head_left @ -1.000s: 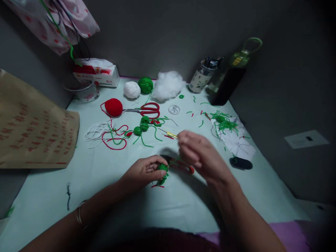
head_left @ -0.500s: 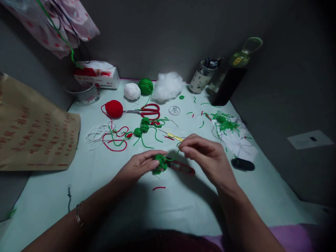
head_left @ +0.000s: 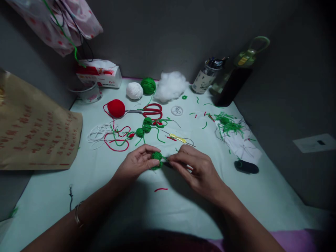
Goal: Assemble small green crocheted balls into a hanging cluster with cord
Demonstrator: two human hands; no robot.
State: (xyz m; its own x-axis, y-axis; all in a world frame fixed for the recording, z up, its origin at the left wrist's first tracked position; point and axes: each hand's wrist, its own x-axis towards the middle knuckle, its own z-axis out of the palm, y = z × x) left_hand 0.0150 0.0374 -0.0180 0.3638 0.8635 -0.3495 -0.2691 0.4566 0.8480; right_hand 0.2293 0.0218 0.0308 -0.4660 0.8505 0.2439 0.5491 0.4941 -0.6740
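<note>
Dark grey walls [head_left: 147, 35] close in the tabletop [head_left: 52, 196], covered in pale cloth, at its far and right edges. Over its middle, the left hand [head_left: 140, 162] has thumb and fingers clamped on a small green crocheted piece [head_left: 156, 155]. Just beside it, the right hand [head_left: 195, 164] pinches a green strand [head_left: 164, 158] that runs to the piece, thumb and forefinger together; whether they grip a needle as well, I cannot tell.

Beyond the hands lie a yellow-handled hook [head_left: 177, 138] and a cluster of little green balls [head_left: 146, 128] with trailing yarn ends. Farther back, red-handled scissors [head_left: 152, 112] point their blades at a red yarn ball [head_left: 116, 108].

Along the far edge sit a white yarn ball [head_left: 134, 91], a green yarn ball [head_left: 148, 86] and a fluffy heap of stuffing [head_left: 171, 87]; a pen jar [head_left: 203, 80] and a tall bottle [head_left: 235, 82] fill the far right corner. Green yarn scraps [head_left: 232, 127] and a dark oval object [head_left: 246, 167] are near the right edge. By the left edge stands a brown paper bag [head_left: 39, 133], with a tissue box [head_left: 102, 75] at the far left corner. One red snippet [head_left: 161, 189] lies between the hands and the near edge
</note>
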